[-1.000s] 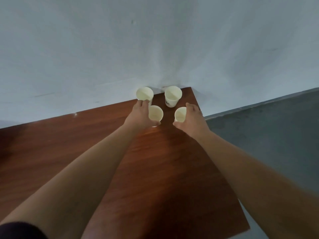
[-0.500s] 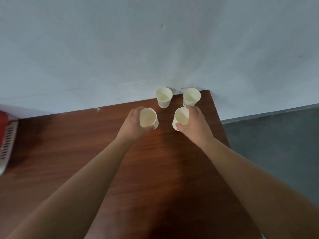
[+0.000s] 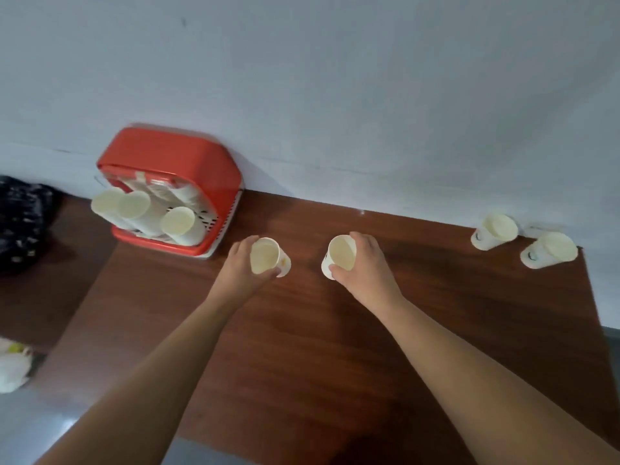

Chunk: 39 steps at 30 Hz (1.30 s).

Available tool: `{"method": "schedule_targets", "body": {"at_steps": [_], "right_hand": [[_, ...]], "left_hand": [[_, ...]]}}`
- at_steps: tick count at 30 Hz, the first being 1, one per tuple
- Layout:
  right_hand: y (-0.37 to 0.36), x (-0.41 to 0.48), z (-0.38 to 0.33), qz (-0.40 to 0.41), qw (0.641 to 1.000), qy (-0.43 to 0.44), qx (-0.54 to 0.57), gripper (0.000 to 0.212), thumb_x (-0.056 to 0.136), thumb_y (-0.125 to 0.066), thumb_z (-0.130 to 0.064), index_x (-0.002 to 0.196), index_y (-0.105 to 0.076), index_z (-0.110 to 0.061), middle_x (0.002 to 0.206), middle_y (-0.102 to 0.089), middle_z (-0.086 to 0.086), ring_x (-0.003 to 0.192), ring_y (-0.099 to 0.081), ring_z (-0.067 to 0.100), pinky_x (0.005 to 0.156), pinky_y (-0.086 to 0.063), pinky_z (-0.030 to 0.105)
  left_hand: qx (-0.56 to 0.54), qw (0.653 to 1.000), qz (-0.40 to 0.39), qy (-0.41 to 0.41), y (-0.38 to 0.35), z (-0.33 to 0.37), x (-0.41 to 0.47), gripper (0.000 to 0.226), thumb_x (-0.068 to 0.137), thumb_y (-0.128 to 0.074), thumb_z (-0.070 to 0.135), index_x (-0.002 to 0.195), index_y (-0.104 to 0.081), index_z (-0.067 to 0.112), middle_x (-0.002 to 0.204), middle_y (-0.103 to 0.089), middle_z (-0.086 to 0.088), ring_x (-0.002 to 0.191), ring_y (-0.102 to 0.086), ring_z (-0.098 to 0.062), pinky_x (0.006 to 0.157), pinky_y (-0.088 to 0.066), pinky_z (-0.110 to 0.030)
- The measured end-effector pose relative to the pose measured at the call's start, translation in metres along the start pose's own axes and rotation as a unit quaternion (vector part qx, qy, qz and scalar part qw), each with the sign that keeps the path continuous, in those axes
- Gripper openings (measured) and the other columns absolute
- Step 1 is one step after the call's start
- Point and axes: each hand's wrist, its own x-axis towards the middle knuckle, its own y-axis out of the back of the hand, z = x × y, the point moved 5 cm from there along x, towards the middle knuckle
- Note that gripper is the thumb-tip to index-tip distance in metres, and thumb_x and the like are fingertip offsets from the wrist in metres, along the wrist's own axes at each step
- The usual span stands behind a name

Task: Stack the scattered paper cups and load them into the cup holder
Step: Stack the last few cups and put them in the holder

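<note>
My left hand grips a white paper cup just above the brown table. My right hand grips a second paper cup beside it, a short gap between the two. Both cups tilt with their mouths toward me. Two more paper cups, one and another, stand at the table's far right corner by the wall. The red cup holder sits at the far left against the wall, with three stacks of cups poking out of it.
A grey-white wall runs along the table's far edge. A dark patterned bag lies at the left edge of view. Something white and crumpled rests at the lower left, off the table. The table's right edge drops to a grey floor.
Both hands have lifted a cup each away from the far right corner and carried them leftward. My view has swung left, bringing the red cup holder in.
</note>
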Motion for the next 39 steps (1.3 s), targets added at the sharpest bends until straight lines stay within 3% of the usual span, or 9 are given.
{"method": "schedule_targets", "body": {"at_steps": [8, 11, 18, 22, 26, 30, 32, 35, 39], "right_hand": [[-0.076, 0.017, -0.146, -0.006, 0.998, 0.062, 0.011, 0.076, 0.080, -0.078, -0.034, 0.143, -0.038, -0.020, 0.139, -0.044, 0.000, 0.124, -0.048, 0.019, 0.100, -0.047, 0.034], [-0.092, 0.025, -0.175, -0.006, 0.998, 0.067, 0.009, 0.075, 0.080, -0.078, -0.034, 0.142, -0.038, -0.021, 0.139, -0.044, -0.001, 0.124, -0.049, 0.018, 0.099, -0.048, 0.033], [-0.108, 0.044, -0.203, 0.019, 0.999, 0.050, -0.002, 0.075, 0.081, -0.079, -0.029, 0.144, -0.038, -0.017, 0.139, -0.038, 0.003, 0.121, -0.050, 0.019, 0.092, -0.039, 0.021], [-0.119, 0.057, -0.219, 0.026, 0.998, 0.052, 0.010, 0.072, 0.080, -0.080, -0.026, 0.140, -0.040, -0.020, 0.135, -0.037, 0.003, 0.108, -0.046, 0.011, 0.087, -0.038, 0.018], [-0.135, 0.071, -0.239, 0.025, 0.995, 0.081, 0.046, 0.070, 0.076, -0.082, -0.023, 0.135, -0.045, -0.018, 0.130, -0.042, 0.001, 0.107, -0.042, 0.005, 0.088, -0.039, 0.016], [-0.153, 0.079, -0.259, 0.018, 0.989, 0.125, 0.070, 0.071, 0.076, -0.083, -0.025, 0.136, -0.044, -0.017, 0.130, -0.044, -0.004, 0.108, -0.039, -0.002, 0.081, -0.034, 0.002], [-0.164, 0.079, -0.266, 0.011, 0.987, 0.136, 0.087, 0.071, 0.075, -0.083, -0.025, 0.135, -0.045, -0.017, 0.131, -0.045, -0.003, 0.109, -0.041, -0.001, 0.083, -0.035, 0.006], [-0.184, 0.078, -0.270, -0.002, 0.985, 0.160, 0.071, 0.072, 0.076, -0.083, -0.028, 0.135, -0.045, -0.014, 0.132, -0.045, 0.000, 0.115, -0.046, 0.006, 0.092, -0.038, 0.014], [-0.210, 0.088, -0.269, -0.014, 0.982, 0.186, -0.008, 0.073, 0.075, -0.083, -0.031, 0.135, -0.047, -0.010, 0.132, -0.049, 0.006, 0.124, -0.050, 0.021, 0.102, -0.046, 0.033]], "left_hand": [[-0.056, 0.986, 0.151, 0.040, 0.155, -0.100, 0.014, 0.084, 0.076, -0.085, 0.033, 0.143, -0.039, 0.012, 0.139, -0.037, -0.009, 0.126, -0.043, -0.023, 0.104, -0.041, -0.039], [-0.094, 0.978, 0.184, 0.034, 0.182, -0.117, 0.034, 0.085, 0.078, -0.084, 0.033, 0.146, -0.036, 0.014, 0.141, -0.037, -0.009, 0.125, -0.043, -0.021, 0.102, -0.040, -0.035], [-0.023, 0.997, 0.076, 0.020, 0.157, -0.135, 0.086, 0.078, 0.077, -0.085, 0.028, 0.142, -0.045, 0.014, 0.140, -0.042, -0.009, 0.123, -0.051, -0.030, 0.102, -0.041, -0.040], [0.030, 0.999, 0.045, -0.002, 0.135, -0.146, 0.104, 0.080, 0.074, -0.085, 0.032, 0.142, -0.048, 0.015, 0.141, -0.045, -0.005, 0.129, -0.045, -0.030, 0.104, -0.042, -0.043], [-0.011, 0.999, 0.028, -0.015, 0.124, -0.159, 0.107, 0.091, 0.073, -0.087, 0.033, 0.148, -0.040, 0.014, 0.146, -0.044, -0.008, 0.133, -0.045, -0.028, 0.106, -0.042, -0.045], [-0.090, 0.996, -0.010, -0.010, 0.124, -0.185, 0.105, 0.093, 0.076, -0.085, 0.028, 0.152, -0.032, 0.022, 0.151, -0.043, 0.001, 0.136, -0.044, -0.019, 0.111, -0.041, -0.046], [-0.147, 0.989, -0.016, 0.008, 0.128, -0.195, 0.099, 0.074, 0.087, -0.074, 0.023, 0.150, -0.035, 0.026, 0.146, -0.050, 0.007, 0.135, -0.048, -0.012, 0.112, -0.042, -0.047], [-0.273, 0.960, 0.005, 0.063, 0.137, -0.200, 0.087, 0.043, 0.102, -0.051, 0.033, 0.145, -0.047, 0.027, 0.137, -0.058, 0.014, 0.130, -0.051, -0.004, 0.113, -0.041, -0.042], [-0.337, 0.939, -0.004, 0.072, 0.137, -0.201, 0.080, 0.051, 0.094, -0.042, 0.068, 0.133, -0.060, 0.040, 0.130, -0.064, 0.019, 0.127, -0.055, -0.003, 0.111, -0.043, -0.042]]}}
